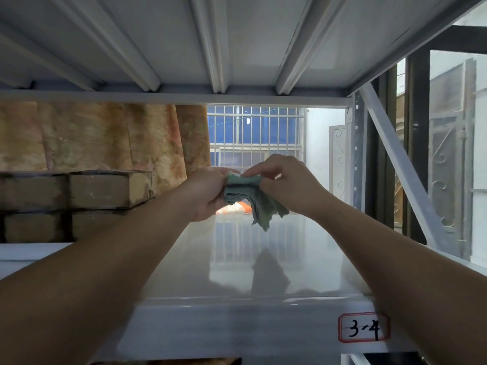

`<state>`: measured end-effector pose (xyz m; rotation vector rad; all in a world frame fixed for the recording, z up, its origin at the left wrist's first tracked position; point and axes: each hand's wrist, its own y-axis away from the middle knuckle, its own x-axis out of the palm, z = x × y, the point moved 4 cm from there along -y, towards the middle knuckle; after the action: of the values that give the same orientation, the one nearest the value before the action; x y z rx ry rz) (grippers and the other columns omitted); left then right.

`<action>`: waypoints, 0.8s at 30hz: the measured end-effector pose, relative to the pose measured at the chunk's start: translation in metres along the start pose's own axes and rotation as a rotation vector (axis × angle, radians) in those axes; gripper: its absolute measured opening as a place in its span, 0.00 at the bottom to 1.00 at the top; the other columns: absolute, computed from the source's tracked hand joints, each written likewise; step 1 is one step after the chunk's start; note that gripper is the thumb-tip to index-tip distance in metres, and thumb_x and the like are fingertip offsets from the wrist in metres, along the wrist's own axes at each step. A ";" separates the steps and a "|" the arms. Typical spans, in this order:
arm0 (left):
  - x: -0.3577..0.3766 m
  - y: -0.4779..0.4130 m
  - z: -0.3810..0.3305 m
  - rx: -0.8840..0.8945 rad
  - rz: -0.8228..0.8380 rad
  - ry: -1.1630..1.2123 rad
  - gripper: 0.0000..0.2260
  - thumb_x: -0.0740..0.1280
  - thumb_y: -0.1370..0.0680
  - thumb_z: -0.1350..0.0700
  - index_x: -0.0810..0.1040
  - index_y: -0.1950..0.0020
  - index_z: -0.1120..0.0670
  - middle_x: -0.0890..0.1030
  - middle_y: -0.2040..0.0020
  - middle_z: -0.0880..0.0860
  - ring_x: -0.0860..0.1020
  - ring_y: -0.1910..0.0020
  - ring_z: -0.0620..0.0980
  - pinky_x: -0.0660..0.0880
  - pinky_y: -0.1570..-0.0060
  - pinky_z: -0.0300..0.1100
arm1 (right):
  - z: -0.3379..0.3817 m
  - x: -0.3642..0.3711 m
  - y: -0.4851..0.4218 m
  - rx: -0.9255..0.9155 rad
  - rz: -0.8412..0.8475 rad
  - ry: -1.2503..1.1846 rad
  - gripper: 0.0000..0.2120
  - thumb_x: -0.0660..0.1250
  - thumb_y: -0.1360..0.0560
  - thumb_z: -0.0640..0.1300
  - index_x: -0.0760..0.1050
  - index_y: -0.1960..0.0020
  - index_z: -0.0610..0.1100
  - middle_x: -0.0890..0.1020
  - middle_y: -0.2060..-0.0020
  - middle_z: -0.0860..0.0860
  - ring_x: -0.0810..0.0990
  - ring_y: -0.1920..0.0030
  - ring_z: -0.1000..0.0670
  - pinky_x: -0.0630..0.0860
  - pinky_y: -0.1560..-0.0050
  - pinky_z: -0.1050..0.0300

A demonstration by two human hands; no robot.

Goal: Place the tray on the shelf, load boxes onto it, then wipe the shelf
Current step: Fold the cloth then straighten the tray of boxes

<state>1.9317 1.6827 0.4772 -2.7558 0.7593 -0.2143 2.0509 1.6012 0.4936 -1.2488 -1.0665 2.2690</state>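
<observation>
Both of my hands hold a small green cloth (253, 201) in the air above the glossy white shelf (250, 267). My left hand (208, 193) grips its left side, and my right hand (287, 183) pinches its top edge with the fingertips. The cloth hangs bunched and does not touch the shelf. Several brown cardboard boxes (105, 191) are stacked in two layers at the left on a white tray (29, 251), whose rim shows below them.
The underside of the shelf above (237, 48) is close overhead. A white upright post with a diagonal brace (390, 164) bounds the right side. A patterned curtain (118, 138) and a barred window (253, 135) lie behind. A label "3-4" (363, 327) marks the shelf's front edge.
</observation>
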 end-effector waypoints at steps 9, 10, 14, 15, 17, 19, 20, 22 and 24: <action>-0.005 -0.001 -0.002 0.001 -0.143 -0.049 0.19 0.49 0.23 0.71 0.76 0.43 0.60 0.76 0.44 0.65 0.78 0.57 0.57 0.80 0.69 0.41 | 0.007 0.001 0.003 0.002 0.037 -0.161 0.15 0.61 0.25 0.36 0.82 0.58 0.52 0.77 0.59 0.59 0.77 0.58 0.60 0.73 0.58 0.72; -0.004 0.000 -0.002 -0.002 -0.148 -0.030 0.19 0.48 0.23 0.71 0.76 0.43 0.60 0.76 0.44 0.65 0.78 0.56 0.57 0.80 0.68 0.42 | 0.007 0.001 0.003 -0.002 0.035 -0.172 0.15 0.62 0.25 0.36 0.82 0.58 0.52 0.77 0.59 0.59 0.77 0.59 0.60 0.73 0.59 0.73; -0.004 0.003 -0.002 -0.003 -0.182 0.024 0.18 0.48 0.22 0.70 0.77 0.48 0.61 0.76 0.45 0.65 0.79 0.55 0.58 0.80 0.62 0.46 | 0.004 0.007 0.003 -0.012 0.144 -0.099 0.16 0.63 0.26 0.35 0.83 0.55 0.53 0.76 0.61 0.56 0.78 0.61 0.52 0.78 0.56 0.59; -0.004 0.004 -0.002 -0.011 -0.188 0.038 0.18 0.48 0.22 0.70 0.77 0.50 0.61 0.76 0.45 0.65 0.79 0.55 0.58 0.80 0.61 0.46 | 0.003 0.009 0.003 -0.020 0.165 -0.059 0.16 0.63 0.26 0.35 0.83 0.54 0.54 0.76 0.61 0.56 0.79 0.61 0.48 0.78 0.56 0.55; -0.003 0.005 -0.002 -0.042 -0.175 0.093 0.15 0.49 0.21 0.68 0.76 0.53 0.62 0.77 0.47 0.64 0.78 0.56 0.57 0.79 0.61 0.46 | 0.001 0.012 0.003 -0.033 0.177 -0.009 0.15 0.63 0.24 0.37 0.83 0.48 0.53 0.74 0.62 0.57 0.77 0.61 0.53 0.75 0.56 0.64; -0.001 0.005 -0.003 -0.063 -0.105 0.171 0.12 0.54 0.19 0.61 0.75 0.51 0.63 0.78 0.52 0.63 0.79 0.59 0.55 0.80 0.62 0.45 | 0.002 0.011 0.002 -0.053 0.164 0.052 0.15 0.64 0.23 0.40 0.81 0.43 0.55 0.72 0.62 0.58 0.74 0.62 0.58 0.70 0.58 0.74; -0.001 0.005 -0.004 -0.062 -0.057 0.183 0.12 0.57 0.19 0.56 0.75 0.50 0.63 0.79 0.55 0.62 0.80 0.61 0.54 0.81 0.64 0.43 | 0.003 0.010 0.002 -0.064 0.165 0.079 0.14 0.63 0.23 0.41 0.80 0.42 0.55 0.71 0.62 0.58 0.73 0.62 0.59 0.68 0.59 0.74; 0.000 0.003 -0.004 -0.030 0.013 0.071 0.11 0.62 0.21 0.54 0.76 0.50 0.61 0.80 0.58 0.59 0.81 0.64 0.50 0.80 0.68 0.38 | 0.004 0.010 0.003 -0.067 0.188 0.086 0.14 0.64 0.23 0.42 0.80 0.43 0.56 0.72 0.62 0.58 0.73 0.61 0.60 0.68 0.58 0.73; 0.000 0.003 -0.004 0.020 0.018 -0.021 0.08 0.64 0.22 0.60 0.75 0.45 0.60 0.79 0.53 0.58 0.80 0.61 0.50 0.79 0.69 0.36 | 0.005 0.008 0.003 -0.022 0.190 -0.036 0.11 0.65 0.24 0.42 0.82 0.48 0.55 0.74 0.62 0.60 0.75 0.61 0.61 0.70 0.57 0.72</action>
<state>1.9296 1.6794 0.4806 -2.7264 0.7723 -0.1881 2.0426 1.6018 0.4879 -1.3762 -1.0262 2.4336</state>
